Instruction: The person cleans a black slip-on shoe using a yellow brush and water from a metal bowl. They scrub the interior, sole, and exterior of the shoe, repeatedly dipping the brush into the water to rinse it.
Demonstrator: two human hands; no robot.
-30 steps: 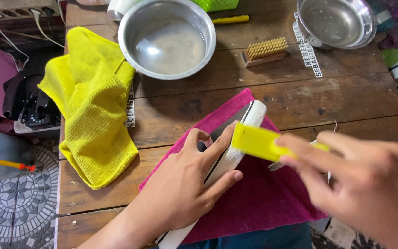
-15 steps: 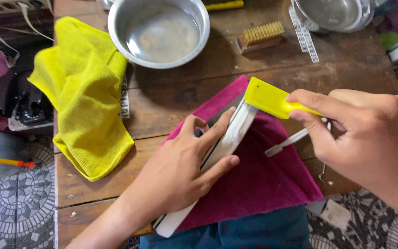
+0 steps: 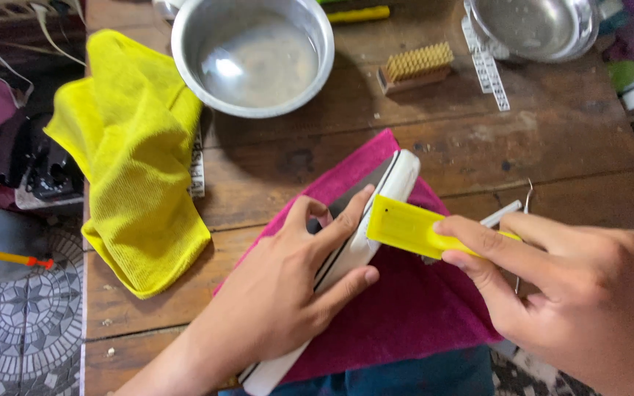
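The white shoe point(image 3: 365, 242) lay on its side on the magenta cloth point(image 3: 405, 315), near the table's front edge. Your left hand point(image 3: 295, 286) clamped it — fingers curled over the sole. Your right hand point(image 3: 574, 286) pinched a yellow brush point(image 3: 405, 226) against the sole's edge. Beyond sat a steel bowl point(image 3: 254, 55), a yellow towel point(image 3: 137, 154) and a scrub brush point(image 3: 416, 67).

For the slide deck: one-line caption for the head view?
Left hand steadies a white-soled shoe on a magenta cloth while the right hand presses a yellow brush against its sole.
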